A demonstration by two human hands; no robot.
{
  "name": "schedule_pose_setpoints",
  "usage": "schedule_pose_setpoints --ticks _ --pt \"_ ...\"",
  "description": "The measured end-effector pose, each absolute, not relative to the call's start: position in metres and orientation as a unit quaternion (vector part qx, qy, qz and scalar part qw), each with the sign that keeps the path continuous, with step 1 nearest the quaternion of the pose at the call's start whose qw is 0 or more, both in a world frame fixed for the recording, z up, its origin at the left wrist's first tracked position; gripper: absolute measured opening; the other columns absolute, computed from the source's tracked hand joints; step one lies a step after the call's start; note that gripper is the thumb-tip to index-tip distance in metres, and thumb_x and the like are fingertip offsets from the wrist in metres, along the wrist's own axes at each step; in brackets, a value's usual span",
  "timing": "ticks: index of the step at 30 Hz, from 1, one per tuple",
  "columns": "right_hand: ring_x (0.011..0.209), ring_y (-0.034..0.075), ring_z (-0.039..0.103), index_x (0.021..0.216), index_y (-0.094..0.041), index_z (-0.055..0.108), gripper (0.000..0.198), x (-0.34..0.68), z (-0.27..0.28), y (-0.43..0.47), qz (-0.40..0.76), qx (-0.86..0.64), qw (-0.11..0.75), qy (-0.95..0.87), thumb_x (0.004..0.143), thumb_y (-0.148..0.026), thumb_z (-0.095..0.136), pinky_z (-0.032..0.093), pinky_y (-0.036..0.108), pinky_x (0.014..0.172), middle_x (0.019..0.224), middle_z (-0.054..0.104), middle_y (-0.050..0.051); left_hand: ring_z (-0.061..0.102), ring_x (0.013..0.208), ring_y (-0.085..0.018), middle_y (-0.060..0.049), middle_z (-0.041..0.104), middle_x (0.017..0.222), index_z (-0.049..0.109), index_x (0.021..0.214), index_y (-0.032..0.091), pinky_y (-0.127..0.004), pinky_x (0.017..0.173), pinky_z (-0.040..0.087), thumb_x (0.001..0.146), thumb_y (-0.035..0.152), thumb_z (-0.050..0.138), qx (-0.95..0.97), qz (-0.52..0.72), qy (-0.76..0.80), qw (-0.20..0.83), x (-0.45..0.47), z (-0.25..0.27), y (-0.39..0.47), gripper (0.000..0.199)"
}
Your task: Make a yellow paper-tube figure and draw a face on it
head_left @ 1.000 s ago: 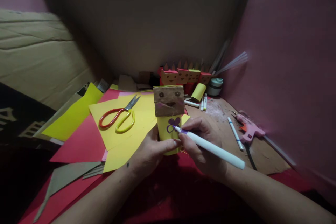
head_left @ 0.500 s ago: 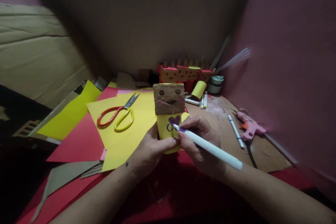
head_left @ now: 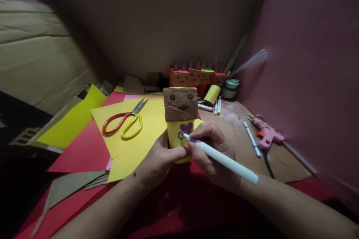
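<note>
A paper puppet stands upright in front of me, with a brown cardboard head (head_left: 180, 114) bearing drawn eyes, a mouth and pink cheeks. Its body is a yellow paper tube (head_left: 173, 142). My left hand (head_left: 162, 157) is wrapped round the lower tube, thumb across the front. Between thumb and fingers, my right hand (head_left: 214, 155) grips a white marker (head_left: 227, 162) with a purple collar. The marker's tip meets the tube at a purple flower drawing (head_left: 185, 130), part filled in and part outline. The fingers behind the tube are hidden.
Scissors (head_left: 125, 121) lie on yellow paper sheets (head_left: 151, 119) at left. Several similar puppets (head_left: 196, 76) stand at the back, near a yellow paper roll (head_left: 212, 94) and a grey-green jar (head_left: 230, 89). To the right are a marker (head_left: 251, 139) and a pink glue gun (head_left: 267, 132).
The marker's tip has shifted slightly left and down on the flower, and a lower petal shows more purple. My left hand keeps its hold on the puppet.
</note>
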State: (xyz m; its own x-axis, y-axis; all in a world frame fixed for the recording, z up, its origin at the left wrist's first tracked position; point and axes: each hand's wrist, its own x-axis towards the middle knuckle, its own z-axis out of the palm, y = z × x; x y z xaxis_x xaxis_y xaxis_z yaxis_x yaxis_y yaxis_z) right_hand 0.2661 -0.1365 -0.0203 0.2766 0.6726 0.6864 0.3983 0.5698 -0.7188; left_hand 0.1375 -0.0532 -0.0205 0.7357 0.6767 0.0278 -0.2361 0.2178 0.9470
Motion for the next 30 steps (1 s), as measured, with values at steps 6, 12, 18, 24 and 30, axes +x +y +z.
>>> schedule_pose_setpoints --ticks 6,12,18,24,30 --pt "0.062 0.007 0.053 0.097 -0.026 0.058 0.019 0.2652 -0.0193 -0.1370 0.102 -0.446 0.663 -0.592 0.088 -0.013 0.066 0.045 0.019 0.056 0.085 0.059 -0.005 0.066 0.099 -0.024 -0.004 0.072 0.104 0.069 0.109 0.020 -0.032 0.083 0.055 0.072 0.020 0.081 0.551 0.295 0.204 0.754 0.1393 -0.0207 -0.0532 0.038" --pt "0.066 0.009 0.054 0.099 -0.026 0.058 0.018 0.2662 -0.0225 -0.1364 0.100 -0.440 0.655 -0.606 0.088 -0.014 0.066 0.045 0.021 0.058 0.085 0.058 -0.004 0.064 0.089 -0.021 -0.002 0.070 0.095 0.069 0.105 0.020 -0.031 0.078 0.054 0.069 0.015 0.077 0.561 0.307 0.208 0.740 0.1386 -0.0229 -0.0519 0.037" --pt "0.062 0.010 0.052 0.099 -0.026 0.058 0.018 0.2662 -0.0225 -0.1377 0.112 -0.443 0.649 -0.608 0.088 -0.014 0.067 0.043 0.022 0.054 0.082 0.058 -0.004 0.066 0.099 -0.025 -0.005 0.074 0.106 0.071 0.114 0.021 -0.033 0.080 0.053 0.068 0.015 0.078 0.556 0.309 0.199 0.746 0.1376 -0.0198 -0.0536 0.046" --pt "0.065 0.011 0.056 0.097 -0.025 0.060 0.017 0.2670 -0.0221 -0.1361 0.104 -0.435 0.654 -0.610 0.086 -0.014 0.068 0.045 0.024 0.057 0.084 0.062 -0.003 0.065 0.081 -0.020 -0.002 0.072 0.089 0.071 0.101 0.018 -0.030 0.073 0.053 0.066 0.015 0.082 0.539 0.309 0.207 0.756 0.1394 -0.0216 -0.0531 0.037" --pt "0.063 0.011 0.054 0.093 -0.025 0.059 0.015 0.2671 -0.0181 -0.1364 0.101 -0.442 0.644 -0.616 0.086 -0.014 0.067 0.045 0.024 0.057 0.080 0.060 -0.003 0.065 0.085 -0.019 -0.003 0.073 0.094 0.071 0.102 0.018 -0.029 0.077 0.054 0.066 0.015 0.083 0.535 0.313 0.206 0.757 0.1387 -0.0220 -0.0537 0.038"
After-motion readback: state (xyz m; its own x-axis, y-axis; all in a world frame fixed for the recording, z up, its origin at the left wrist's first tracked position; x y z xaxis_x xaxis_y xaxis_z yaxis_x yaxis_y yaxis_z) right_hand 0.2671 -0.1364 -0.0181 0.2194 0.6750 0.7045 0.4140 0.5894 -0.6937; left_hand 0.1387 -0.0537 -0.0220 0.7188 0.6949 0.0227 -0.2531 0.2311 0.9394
